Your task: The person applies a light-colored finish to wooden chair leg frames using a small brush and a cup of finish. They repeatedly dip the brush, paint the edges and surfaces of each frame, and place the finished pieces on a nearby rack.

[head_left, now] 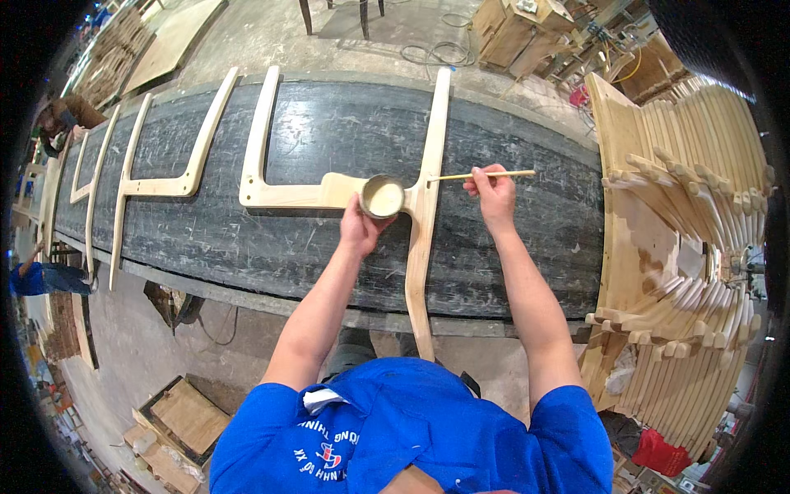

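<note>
My left hand (360, 228) grips a small round cup (384, 198) of creamy, pale yellow liquid from below, over the joined wooden frame (420, 255). In my right hand (494, 196) is a thin wooden stick (518, 173), pinched between the fingers. Its far tip reaches a small dark hole in the frame's long upright piece, just right of the cup; whether it ends in bristles I cannot tell. The frame lies flat on a long, scratched dark table (518, 239), its lower end jutting past the near edge.
More wooden frames (156, 188) lie along the table's left part. At the right end stands a tall stack of curved wooden pieces (691, 165). Another person (49, 278) is at the far left. Cables (440, 53) and a wooden crate (518, 33) are on the floor beyond.
</note>
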### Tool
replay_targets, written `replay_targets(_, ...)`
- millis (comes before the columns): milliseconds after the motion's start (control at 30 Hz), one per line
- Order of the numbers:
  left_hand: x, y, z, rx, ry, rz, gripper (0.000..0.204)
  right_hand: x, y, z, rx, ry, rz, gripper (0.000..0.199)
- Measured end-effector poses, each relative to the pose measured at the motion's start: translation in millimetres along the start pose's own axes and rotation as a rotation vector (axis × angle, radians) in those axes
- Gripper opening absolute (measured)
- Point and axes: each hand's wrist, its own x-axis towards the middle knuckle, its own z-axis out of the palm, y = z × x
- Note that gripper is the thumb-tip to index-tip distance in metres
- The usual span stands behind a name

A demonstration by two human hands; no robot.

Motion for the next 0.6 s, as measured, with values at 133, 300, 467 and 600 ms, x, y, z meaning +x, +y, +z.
replay_targets(133,-27.8,29.6,-41.2,-0.028,0.076,0.086,0.045,13.0,5.7,12.9,-0.563,-0.097,-0.201,0.018)
replay_targets(300,-61.1,46.4,-70.5,-0.052,0.093,0.095,0.048,19.2,23.6,22.3,-0.713,-0.185,-0.3,0.019)
replay_targets(467,-78.2,47.2,-88.9,-0.079,0.068,0.114,0.047,19.7,33.5,31.7,-0.736,-0.378,-0.328,0.018)
replay_targets(600,-83.5,40.7,-91.3,-0.092,0.036,0.127,0.047,23.9,33.9,38.5,-0.657,-0.425,-0.257,0.017)
